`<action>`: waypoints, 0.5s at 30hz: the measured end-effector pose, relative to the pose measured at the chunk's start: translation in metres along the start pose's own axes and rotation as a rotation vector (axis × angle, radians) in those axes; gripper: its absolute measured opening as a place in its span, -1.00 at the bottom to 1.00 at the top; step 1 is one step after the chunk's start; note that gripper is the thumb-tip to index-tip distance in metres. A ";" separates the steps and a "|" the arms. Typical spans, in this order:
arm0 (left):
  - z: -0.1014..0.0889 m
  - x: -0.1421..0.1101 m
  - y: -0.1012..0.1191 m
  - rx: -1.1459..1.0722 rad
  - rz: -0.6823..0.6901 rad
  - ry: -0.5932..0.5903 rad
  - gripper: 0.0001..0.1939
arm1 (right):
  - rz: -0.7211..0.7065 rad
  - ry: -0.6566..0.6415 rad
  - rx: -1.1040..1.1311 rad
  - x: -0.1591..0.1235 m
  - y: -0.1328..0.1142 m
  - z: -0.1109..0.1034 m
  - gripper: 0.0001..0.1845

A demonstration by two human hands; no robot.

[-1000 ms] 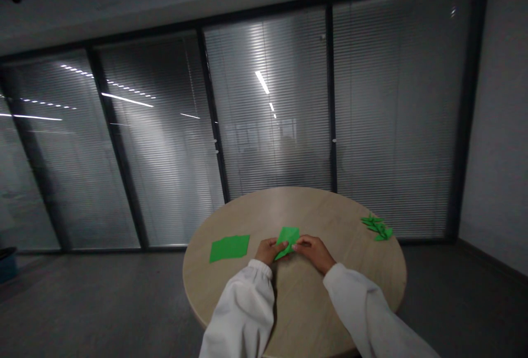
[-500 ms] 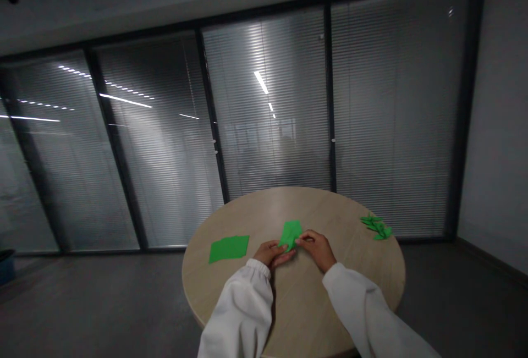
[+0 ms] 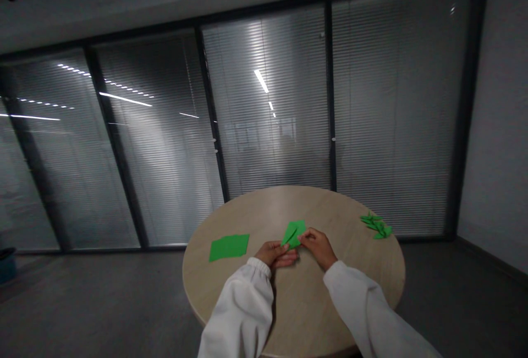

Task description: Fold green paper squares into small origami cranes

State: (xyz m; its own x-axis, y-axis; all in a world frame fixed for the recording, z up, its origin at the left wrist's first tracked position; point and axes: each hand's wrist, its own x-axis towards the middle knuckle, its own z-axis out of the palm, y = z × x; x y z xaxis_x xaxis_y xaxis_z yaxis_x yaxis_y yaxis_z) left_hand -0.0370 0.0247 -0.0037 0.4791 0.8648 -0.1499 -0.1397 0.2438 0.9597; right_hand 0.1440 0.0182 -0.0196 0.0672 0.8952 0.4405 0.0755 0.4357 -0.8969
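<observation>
between left hand (image 3: 273,253) and right hand (image 3: 319,246), a creased green paper (image 3: 297,227) is pinched by thumb and fingertips above the round table (image 3: 313,303); matching its edges before pressing should keep each fold crisp. flat green sheets (image 3: 229,248) lie to the left, small green pieces (image 3: 383,230) near the right edge, and no lettering seems readable in dim light.

The person wears loose, creased, long white sleeves (image 3: 242,308), the left cuff (image 3: 259,265) gathered in small puckers; both hands (image 3: 319,247) bare.
</observation>
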 end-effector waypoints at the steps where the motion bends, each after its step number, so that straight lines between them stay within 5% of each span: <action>1: 0.002 -0.001 0.001 -0.007 0.001 -0.013 -0.56 | 0.011 0.014 0.001 0.000 -0.001 0.001 -0.70; 6: 0.007 -0.002 0.004 -0.041 0.032 -0.006 -0.45 | 0.010 0.027 0.026 -0.003 -0.008 0.004 -0.73; 15: 0.005 0.002 -0.001 0.046 0.057 -0.019 -0.63 | -0.049 0.086 -0.121 -0.002 0.000 0.003 -0.77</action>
State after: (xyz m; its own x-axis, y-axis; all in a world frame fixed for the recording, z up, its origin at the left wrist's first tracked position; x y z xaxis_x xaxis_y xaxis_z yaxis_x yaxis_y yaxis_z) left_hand -0.0321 0.0239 -0.0034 0.4877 0.8683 -0.0907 -0.1273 0.1736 0.9766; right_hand 0.1413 0.0170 -0.0204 0.1453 0.8597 0.4897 0.1999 0.4592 -0.8655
